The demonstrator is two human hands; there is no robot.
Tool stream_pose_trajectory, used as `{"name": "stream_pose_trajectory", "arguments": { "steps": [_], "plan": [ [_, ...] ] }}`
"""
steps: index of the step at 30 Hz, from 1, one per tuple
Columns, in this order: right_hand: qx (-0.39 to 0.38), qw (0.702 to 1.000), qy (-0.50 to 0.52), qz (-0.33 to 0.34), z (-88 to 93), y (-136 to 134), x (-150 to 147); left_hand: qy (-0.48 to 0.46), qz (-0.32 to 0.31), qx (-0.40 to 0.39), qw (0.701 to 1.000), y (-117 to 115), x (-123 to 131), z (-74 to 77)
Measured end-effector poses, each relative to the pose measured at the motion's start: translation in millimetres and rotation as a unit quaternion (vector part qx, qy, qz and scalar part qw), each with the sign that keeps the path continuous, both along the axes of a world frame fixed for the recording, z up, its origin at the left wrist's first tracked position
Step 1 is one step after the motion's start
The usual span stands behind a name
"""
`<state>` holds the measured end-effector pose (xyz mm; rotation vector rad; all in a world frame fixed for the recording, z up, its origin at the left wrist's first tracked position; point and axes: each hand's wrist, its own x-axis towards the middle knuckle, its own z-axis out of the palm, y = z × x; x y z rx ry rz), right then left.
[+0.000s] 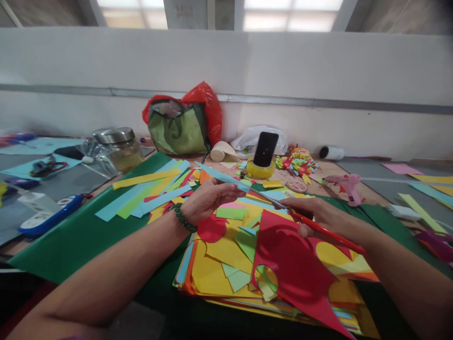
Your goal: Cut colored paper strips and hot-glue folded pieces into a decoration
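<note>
My left hand, with a green bead bracelet at the wrist, pinches a light blue paper strip and holds it above the table. My right hand is closed round red-handled scissors, whose blades meet the strip's right end. Under both hands lies a pile of coloured paper sheets with a cut red sheet on top.
A green sheet covers the table. At the back stand a glass jar, a green and red bag, a phone on a yellow tape roll, a pink glue gun and a paper flower. Loose strips lie left.
</note>
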<state>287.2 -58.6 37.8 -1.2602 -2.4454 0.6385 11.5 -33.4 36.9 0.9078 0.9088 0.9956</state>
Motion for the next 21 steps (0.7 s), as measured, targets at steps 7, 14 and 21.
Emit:
{"name": "stream_pose_trajectory", "arguments": {
  "steps": [7,14,21],
  "plan": [
    [0.002,1.000,-0.015,-0.013,-3.2,2.6,0.9,0.007,-0.001,-0.003,1.000,1.1,-0.3,-1.5],
    [-0.001,1.000,-0.017,-0.023,-1.9,1.1,-1.1,-0.010,-0.012,0.004,1.000,1.9,-1.4,-3.8],
    [0.000,0.999,-0.029,-0.030,3.9,-2.1,-3.6,0.003,-0.034,0.007,0.999,3.5,-3.3,-5.1]
  ]
}}
